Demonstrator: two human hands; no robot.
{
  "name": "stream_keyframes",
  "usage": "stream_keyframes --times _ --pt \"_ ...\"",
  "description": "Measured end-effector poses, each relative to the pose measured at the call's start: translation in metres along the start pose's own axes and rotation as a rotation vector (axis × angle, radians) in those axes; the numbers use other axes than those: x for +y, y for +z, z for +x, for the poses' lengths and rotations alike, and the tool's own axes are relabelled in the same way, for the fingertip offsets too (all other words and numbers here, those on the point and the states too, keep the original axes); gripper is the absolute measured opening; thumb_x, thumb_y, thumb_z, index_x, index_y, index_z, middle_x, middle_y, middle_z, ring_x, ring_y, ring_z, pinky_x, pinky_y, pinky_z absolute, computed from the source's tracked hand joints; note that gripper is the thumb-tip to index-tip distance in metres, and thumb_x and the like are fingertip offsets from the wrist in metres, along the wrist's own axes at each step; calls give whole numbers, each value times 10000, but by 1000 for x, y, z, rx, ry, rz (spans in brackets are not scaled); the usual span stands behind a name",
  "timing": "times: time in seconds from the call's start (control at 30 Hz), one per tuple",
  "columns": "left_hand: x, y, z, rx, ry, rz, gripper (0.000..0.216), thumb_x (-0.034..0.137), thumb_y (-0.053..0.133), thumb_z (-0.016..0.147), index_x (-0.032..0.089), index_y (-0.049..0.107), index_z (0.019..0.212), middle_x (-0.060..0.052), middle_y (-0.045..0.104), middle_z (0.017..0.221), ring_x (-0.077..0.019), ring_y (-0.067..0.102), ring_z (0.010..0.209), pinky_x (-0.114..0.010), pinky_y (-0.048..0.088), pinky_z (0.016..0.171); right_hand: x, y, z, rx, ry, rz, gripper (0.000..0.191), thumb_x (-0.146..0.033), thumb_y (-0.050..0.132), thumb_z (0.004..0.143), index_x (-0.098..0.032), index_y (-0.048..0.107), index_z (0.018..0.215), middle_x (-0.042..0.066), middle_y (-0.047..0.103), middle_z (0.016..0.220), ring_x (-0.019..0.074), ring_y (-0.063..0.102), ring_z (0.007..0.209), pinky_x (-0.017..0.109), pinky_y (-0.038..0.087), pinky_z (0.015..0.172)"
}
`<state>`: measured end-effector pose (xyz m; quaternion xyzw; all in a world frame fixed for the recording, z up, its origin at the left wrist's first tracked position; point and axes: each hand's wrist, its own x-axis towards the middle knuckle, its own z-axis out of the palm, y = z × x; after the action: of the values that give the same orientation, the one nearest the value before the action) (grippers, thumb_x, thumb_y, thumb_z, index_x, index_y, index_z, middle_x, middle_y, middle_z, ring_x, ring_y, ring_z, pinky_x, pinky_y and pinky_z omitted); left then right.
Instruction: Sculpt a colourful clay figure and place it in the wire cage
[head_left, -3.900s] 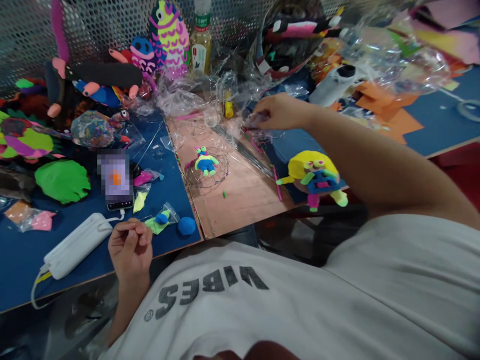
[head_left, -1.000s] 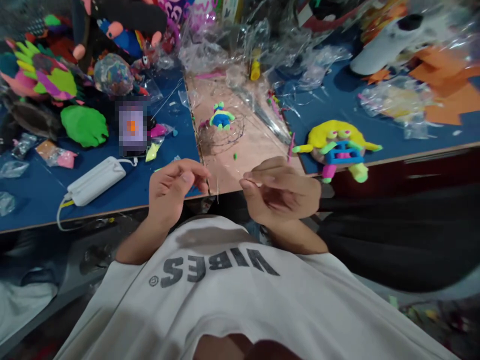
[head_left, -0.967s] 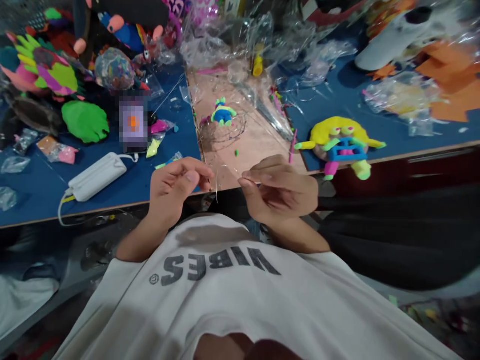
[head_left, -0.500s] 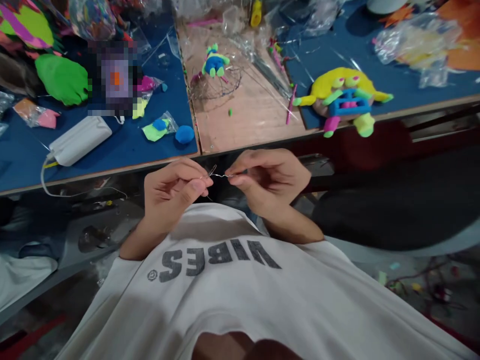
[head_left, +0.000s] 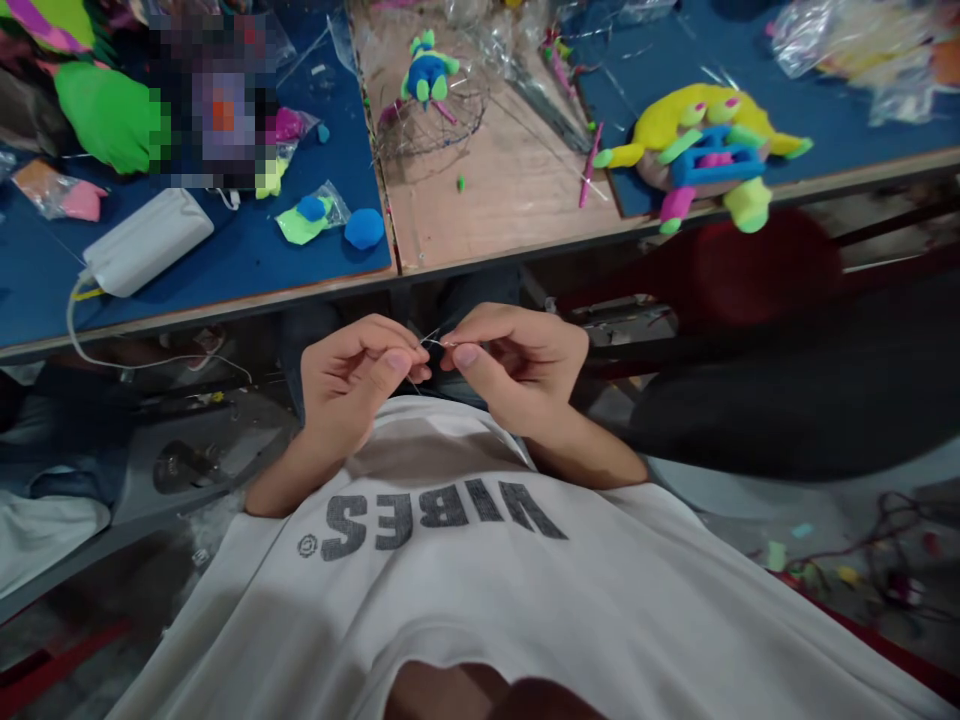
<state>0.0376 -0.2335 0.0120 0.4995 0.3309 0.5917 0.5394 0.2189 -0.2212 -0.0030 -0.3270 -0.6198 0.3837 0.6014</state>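
My left hand (head_left: 352, 372) and my right hand (head_left: 517, 362) meet in front of my chest, just below the table's front edge (head_left: 300, 292). Both pinch a short piece of thin silver wire (head_left: 433, 341) between thumb and forefinger, fingertips almost touching. The wire is bent and only a small stretch shows between the hands. On the table above lies a loose tangle of wire (head_left: 431, 125) around a small blue and green clay figure (head_left: 426, 75).
A yellow and blue clay figure (head_left: 701, 145) hangs over the table edge at right. A blue clay ball (head_left: 364, 228), a white power bank (head_left: 146, 240), a phone (head_left: 217, 110), green clay (head_left: 105, 115) and plastic bags lie on the blue mat. A dark chair (head_left: 795, 390) stands at right.
My right hand came back from the far side of the table to my chest. Both hands closed on the wire and have drawn closer together. The view has tipped downward.
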Motion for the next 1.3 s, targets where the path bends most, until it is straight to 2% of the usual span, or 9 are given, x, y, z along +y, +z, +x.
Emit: stream_keyframes --times 0.13,0.4,0.53,0.67,0.87,0.97,1.1,1.23,1.3 --pt "-7 0 -3 -31 -86 -154 211 367 847 1002 188 844 891 -61 742 879 -143 727 691 -265 621 636 9 2 -8 -4 42 63 169 -338 755 1012 -236 773 879 10 697 710 142 609 600 286 426 519" --pt "-15 -3 -4 3 -362 -372 389 448 931 902 173 678 793 -3 657 805 -64 581 591 -179 524 557 19 8 -14 -2 120 79 250 -368 766 977 -220 697 787 -19 611 638 121 484 555 280 342 517" --pt "-16 -1 -3 35 -460 -455 472 463 953 850 175 594 749 16 581 761 -43 494 576 -144 468 521 23 12 -15 17 93 48 300 -390 769 973 -223 659 750 -22 588 625 117 452 542 277 320 514" --pt "-15 -2 0 47 -523 -578 487 376 948 838 176 519 722 25 528 760 -27 448 579 -114 447 520 29 9 -13 3 22 19 313 -368 751 987 -220 629 740 -33 545 607 109 426 529 274 296 512" --pt "-17 -7 3 46 -536 -545 470 386 892 888 186 499 726 3 548 791 -50 488 595 -148 479 524 33 2 -8 -59 12 -32 254 -323 712 1001 -219 640 782 -27 575 651 115 456 558 279 336 527" --pt "-20 -9 1 36 -503 -507 443 390 926 868 173 565 734 4 583 785 -45 505 597 -141 477 540 31 -2 -7 -73 16 -166 82 -304 717 983 -224 718 968 0 695 792 138 577 647 294 440 592" --pt "-28 -10 -2 5 -453 -459 370 367 934 870 152 656 754 0 637 784 -45 558 607 -153 492 587 27 -6 -2 -108 -86 -273 268 -303 722 998 -248 719 1260 19 770 937 177 691 790 333 524 716" --pt "-33 -11 -3 15 -445 -393 367 378 952 852 147 692 735 -6 663 766 -63 608 612 -160 500 584 26 -8 8 -198 -277 -491 93 -294 696 1051 -243 767 1083 21 761 881 183 693 792 376 465 760" --pt "-34 -11 -3 36 -421 -370 338 360 959 843 149 717 738 -8 671 769 -70 623 621 -159 504 582 27 -9 12 -234 -344 -589 120 -278 675 1071 -238 769 1010 32 777 916 199 712 855 395 429 779"
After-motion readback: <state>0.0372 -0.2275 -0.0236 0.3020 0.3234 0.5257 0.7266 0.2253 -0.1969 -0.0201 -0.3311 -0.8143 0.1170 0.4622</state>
